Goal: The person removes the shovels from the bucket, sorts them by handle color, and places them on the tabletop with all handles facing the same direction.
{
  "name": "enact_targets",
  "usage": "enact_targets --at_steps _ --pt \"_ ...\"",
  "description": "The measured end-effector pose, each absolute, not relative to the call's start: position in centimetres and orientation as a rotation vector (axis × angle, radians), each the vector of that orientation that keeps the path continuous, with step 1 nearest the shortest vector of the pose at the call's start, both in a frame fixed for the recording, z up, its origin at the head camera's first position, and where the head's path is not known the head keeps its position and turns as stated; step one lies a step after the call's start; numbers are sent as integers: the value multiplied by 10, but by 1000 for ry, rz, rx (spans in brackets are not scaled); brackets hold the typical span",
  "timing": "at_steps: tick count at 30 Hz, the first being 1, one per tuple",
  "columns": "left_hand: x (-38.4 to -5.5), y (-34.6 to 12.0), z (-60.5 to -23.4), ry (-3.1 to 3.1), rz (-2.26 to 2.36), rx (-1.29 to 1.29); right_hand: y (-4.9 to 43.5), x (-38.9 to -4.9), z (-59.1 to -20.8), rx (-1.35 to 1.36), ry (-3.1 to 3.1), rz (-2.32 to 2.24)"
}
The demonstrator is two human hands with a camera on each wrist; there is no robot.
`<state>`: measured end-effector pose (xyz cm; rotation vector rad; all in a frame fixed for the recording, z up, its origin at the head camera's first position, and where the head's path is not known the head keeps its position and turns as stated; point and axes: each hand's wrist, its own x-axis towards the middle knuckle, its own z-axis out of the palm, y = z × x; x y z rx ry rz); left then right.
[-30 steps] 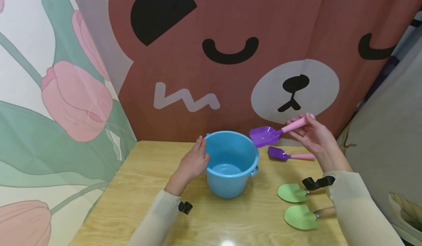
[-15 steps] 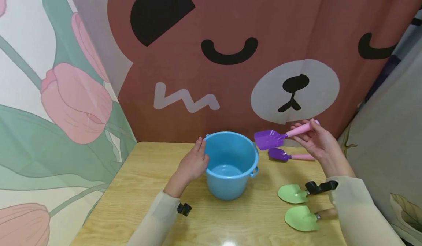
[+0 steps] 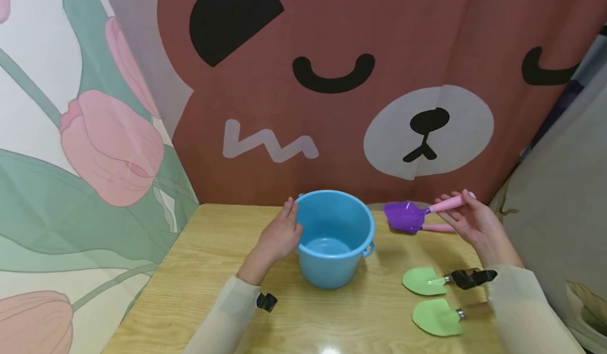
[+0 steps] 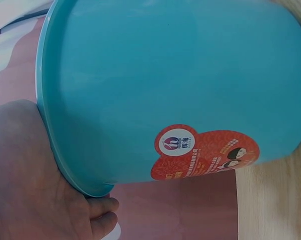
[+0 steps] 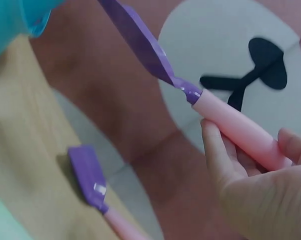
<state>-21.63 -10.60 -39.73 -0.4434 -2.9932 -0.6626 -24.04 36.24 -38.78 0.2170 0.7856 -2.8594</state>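
Note:
A blue plastic bucket [image 3: 328,269] stands upright on the table. My left hand [image 3: 280,234] rests at its left rim, fingers extended along the edge; the left wrist view shows the hand [image 4: 35,185] against the rim and a red sticker [image 4: 205,152] on the bucket's side. With my right hand [image 3: 474,222] I pinch the pink handle of a toy shovel [image 3: 405,216] with a purple blade, raised right of the bucket. A second purple shovel with a pink handle [image 3: 438,228] lies on the table behind it, its blade mostly hidden in the head view but visible as a blade [image 5: 88,172] in the right wrist view.
Two green trowels, the farther trowel [image 3: 424,281] and the nearer trowel [image 3: 437,317], lie at the right of the wooden table [image 3: 189,291], their handles partly covered by my right sleeve and wrist strap. A bear-print curtain [image 3: 265,180] hangs behind the table's back edge.
My right hand has moved down and to the right with the held shovel, away from the bucket and in front of the lying shovel. My left hand stays at the bucket rim.

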Motion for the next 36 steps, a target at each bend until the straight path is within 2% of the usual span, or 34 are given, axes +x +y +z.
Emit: enact_targets --at_steps 19,36 --pt "-214 -104 -398 -3005 -702 -431 393 -236 -439 436 1059 -2798" --pt "-215 -105 -399 -3007 -709 -416 401 -235 -453 396 1087 -2780"
